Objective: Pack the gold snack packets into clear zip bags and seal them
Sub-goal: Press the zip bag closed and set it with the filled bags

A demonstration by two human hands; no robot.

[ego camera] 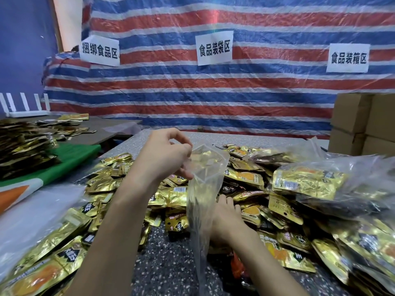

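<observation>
My left hand point(164, 154) is raised over the table and pinches the top edge of a clear zip bag point(203, 189), which hangs down open and looks empty. My right hand point(226, 218) lies low behind the bag, palm down on the heap of gold snack packets point(243, 176); whether its fingers grip a packet is hidden by the bag. Loose gold packets cover the speckled table point(166, 261) all around both hands.
Filled clear bags of packets point(320, 182) lie at the right, more filled bags point(44, 242) at the lower left. Brown cardboard boxes point(361, 122) are stacked at the far right. A second table with packets point(27, 137) and a green sheet point(72, 157) stands at the left. A striped tarp hangs behind.
</observation>
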